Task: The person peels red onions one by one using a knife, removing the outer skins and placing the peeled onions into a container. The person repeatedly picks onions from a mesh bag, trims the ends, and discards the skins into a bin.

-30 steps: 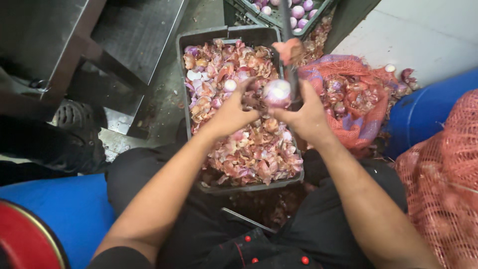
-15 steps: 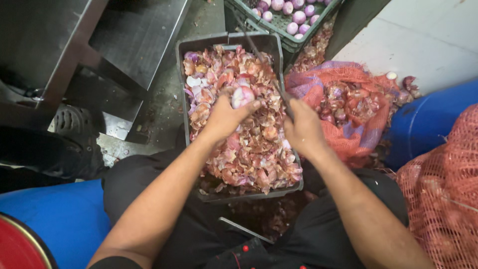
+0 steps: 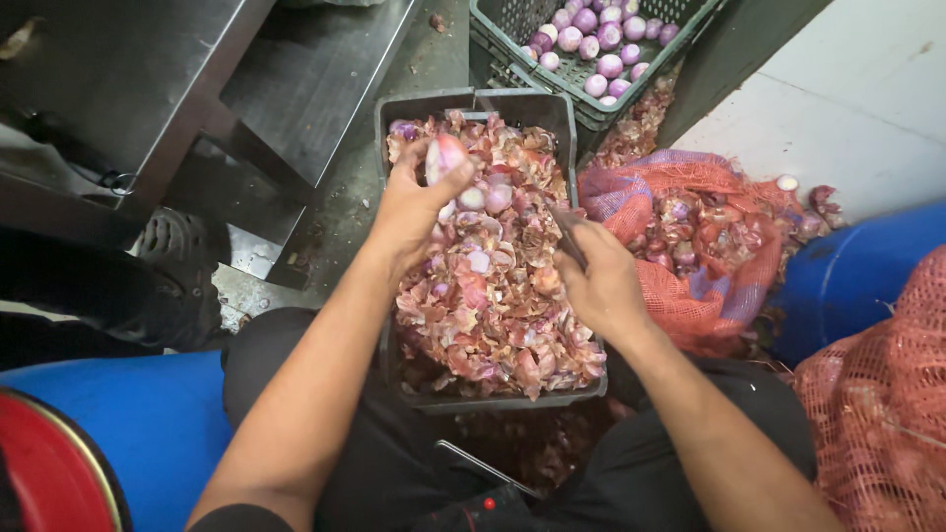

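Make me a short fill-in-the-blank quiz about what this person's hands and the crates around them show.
1. The left hand holds up a peeled ____.
2. The right hand grips a ____ over the grey crate.
3. The grey crate is full of onion ____.
4. The peeled onions lie in a ____ crate.

Missing words: onion; knife; skins; green

No labels, signs or screens in view. Packaging only: orange-red mesh sack (image 3: 690,246), opened and slumped right of the grey bin, onions inside; second orange mesh sack (image 3: 877,394), full, at far right edge beside the blue drum.
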